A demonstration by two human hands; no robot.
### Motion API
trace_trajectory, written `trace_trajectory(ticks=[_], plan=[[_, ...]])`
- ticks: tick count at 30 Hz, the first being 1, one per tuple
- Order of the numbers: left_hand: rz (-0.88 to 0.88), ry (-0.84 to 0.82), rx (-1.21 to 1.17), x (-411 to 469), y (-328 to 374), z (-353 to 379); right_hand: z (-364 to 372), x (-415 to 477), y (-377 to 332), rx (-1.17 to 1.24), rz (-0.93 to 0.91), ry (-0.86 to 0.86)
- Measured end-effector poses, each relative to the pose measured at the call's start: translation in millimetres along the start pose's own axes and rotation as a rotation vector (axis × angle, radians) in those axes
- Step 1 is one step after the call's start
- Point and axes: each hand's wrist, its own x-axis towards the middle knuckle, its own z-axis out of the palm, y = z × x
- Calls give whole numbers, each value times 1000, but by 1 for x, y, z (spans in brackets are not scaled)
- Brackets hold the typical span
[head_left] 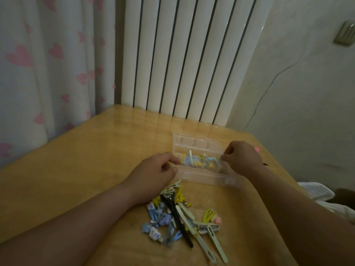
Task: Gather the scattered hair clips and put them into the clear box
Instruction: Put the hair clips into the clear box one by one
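Your pale wooden table fills the foreground, its far edge against a white ribbed radiator. Both bare forearms reach across it and meet at the clear plastic box, which lies open near the far right corner. Your left hand curls at the box's left end, thumb and fingers pinching it. Your right hand, knuckles up, pinches the right end. Colourful hair clips lie inside; a loose pile of clips sits just before the box, with a long black clip across it.
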Motion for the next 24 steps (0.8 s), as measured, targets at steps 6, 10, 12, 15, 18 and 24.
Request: trace_trajectory(ticks=[6, 10, 12, 15, 18, 24], plan=[[2, -1, -2, 0, 1, -1, -9, -20, 6, 99, -49, 112], [0, -4, 2, -1, 1, -1, -27, -62, 2, 351, -131, 246], [3, -2, 5, -2, 2, -1, -35, -88, -5, 485, -201, 152], [-1, -9, 13, -3, 4, -2, -47, -111, -13, 515, -309, -237], [-7, -2, 16, -4, 6, -3, -55, -116, -15, 370, -399, -631], [-19, 3, -8, -4, 5, -3, -54, -122, -20, 221, -465, -765]])
